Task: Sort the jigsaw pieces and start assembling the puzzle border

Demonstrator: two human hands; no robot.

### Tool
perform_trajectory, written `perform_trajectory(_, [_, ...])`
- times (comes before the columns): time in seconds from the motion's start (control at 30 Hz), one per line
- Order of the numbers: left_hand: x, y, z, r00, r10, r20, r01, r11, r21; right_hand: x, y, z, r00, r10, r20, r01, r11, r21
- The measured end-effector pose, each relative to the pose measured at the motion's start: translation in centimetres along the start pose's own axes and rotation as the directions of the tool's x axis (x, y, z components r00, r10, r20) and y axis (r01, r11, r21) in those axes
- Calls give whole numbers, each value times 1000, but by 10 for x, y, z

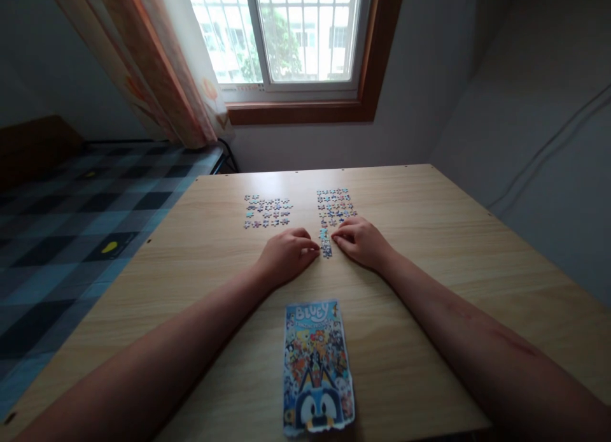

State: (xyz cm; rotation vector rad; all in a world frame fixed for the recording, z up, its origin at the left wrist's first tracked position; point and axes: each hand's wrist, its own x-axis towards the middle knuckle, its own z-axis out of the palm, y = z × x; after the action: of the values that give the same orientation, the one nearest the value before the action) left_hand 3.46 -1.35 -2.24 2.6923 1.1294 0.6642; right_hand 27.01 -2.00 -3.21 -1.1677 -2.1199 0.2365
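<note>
A narrow strip of joined jigsaw puzzle pieces lies flat on the table between my hands. My left hand rests at the strip's left side, thumb and fingers drawn together with their tips against its edge. From the right, my right hand is also closed, its fingertips at the strip's upper right edge. Just beyond are rows of loose puzzle pieces, very near the strip's far end. Another group of loose pieces is spread in rows farther left. Anything small inside the fingers is hidden.
A Bluey puzzle picture packet lies on the wooden table, close to me between my forearms. Left of the table stands a bed with a checked cover. A curtain hangs beside the barred window.
</note>
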Motion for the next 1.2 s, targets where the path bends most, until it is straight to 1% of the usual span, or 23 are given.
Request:
perform_trajectory(0.17, [1,2,1,1000,-7,-12,7,1000,5,-1,2,1,1000,5,6,-5,1000,6])
perform_trajectory(0.47, [2,10,-2,999,-39,28,38,998,48,0,0,1,1000,-2,9,2,1000,5])
perform_trajectory(0.8, [3,13,-6,998,-53,27,52,998,43,1,0,2,1000,1,7,-1,1000,13])
perform_trajectory(1.07, [1,10,-4,997,-70,27,68,995,68,0,-2,0,1000,4,22,-5,1000,22])
perform_trajectory(1.2, [1,9,-4,996,-73,58,68,994,85,0,-2,1,1000,7,26,-7,1000,22])
